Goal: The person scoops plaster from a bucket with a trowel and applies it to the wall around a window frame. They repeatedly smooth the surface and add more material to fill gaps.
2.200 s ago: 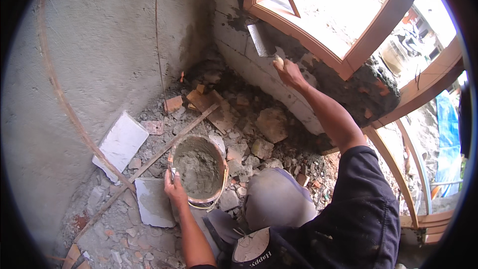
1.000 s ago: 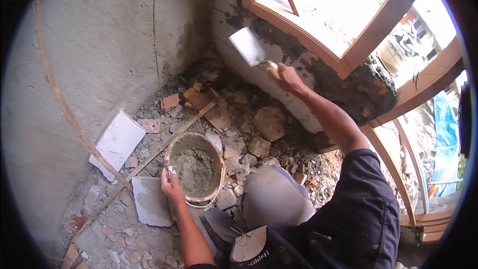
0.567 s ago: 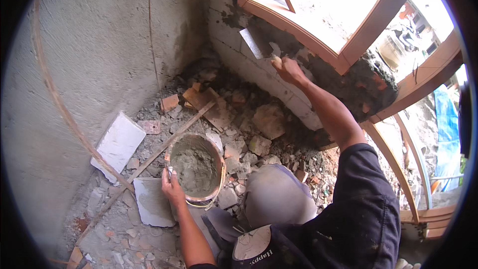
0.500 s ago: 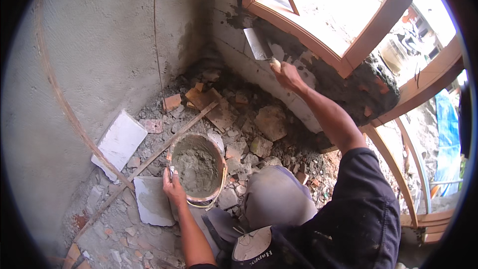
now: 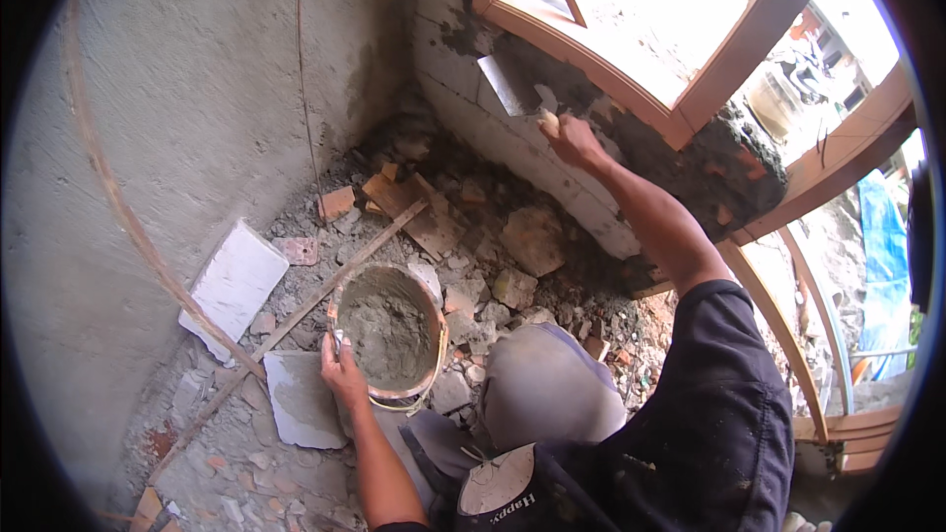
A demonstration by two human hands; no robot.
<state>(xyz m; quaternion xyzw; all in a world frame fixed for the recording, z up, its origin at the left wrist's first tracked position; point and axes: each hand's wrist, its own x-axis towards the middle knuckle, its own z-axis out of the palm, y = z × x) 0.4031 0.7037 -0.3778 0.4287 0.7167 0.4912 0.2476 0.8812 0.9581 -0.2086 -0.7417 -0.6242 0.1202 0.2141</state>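
Note:
My right hand [image 5: 576,143] is closed round the handle of a trowel [image 5: 505,89], arm stretched forward. Its flat metal blade lies against, or just over, the block wall [image 5: 503,138] below the window frame, where dark wet mortar [image 5: 641,133] is smeared. Down at the lower left, my left hand [image 5: 342,374] grips the near-left rim of a bucket [image 5: 439,340]. Grey wet mortar [image 5: 384,335] partly fills it. A small pale metallic bit shows by the left fingers; I cannot tell what it is.
A wooden window frame [image 5: 680,123] stands above the wall, with curved timber [image 5: 778,335] at right. Rubble [image 5: 532,236] and broken bricks cover the ground. White blocks [image 5: 236,281] and a wooden strip [image 5: 296,320] lie left of the bucket. A plastered wall [image 5: 197,89] rises at left.
The trowel and my right hand have shifted only slightly along the wall, and the view has moved a little. My left hand keeps its hold on the bucket.

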